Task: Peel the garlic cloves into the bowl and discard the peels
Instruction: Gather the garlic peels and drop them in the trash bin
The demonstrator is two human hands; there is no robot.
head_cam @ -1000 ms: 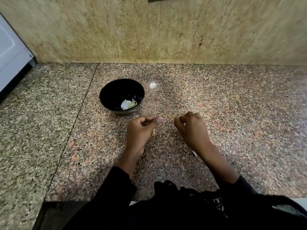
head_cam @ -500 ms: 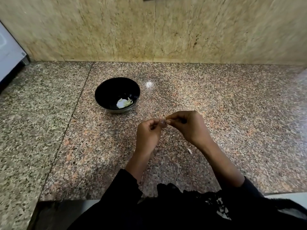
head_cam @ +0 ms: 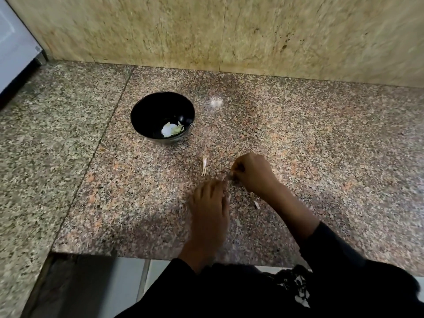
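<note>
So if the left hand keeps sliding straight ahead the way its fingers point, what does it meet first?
Most likely the right hand: the blurred left hand points up and slightly right, its fingertips almost at the right hand's curled fingers. The pale peel scrap and black round bowl lie left of that line. Depth is unclear.

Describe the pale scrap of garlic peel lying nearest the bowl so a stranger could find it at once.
Start at the black bowl on the speckled granite counter. Move toward the person, slightly right: the garlic peel lies alone between bowl and hands. It is long, thin and forked at its near end, unlike the smaller fleck beside the right forearm.
</note>
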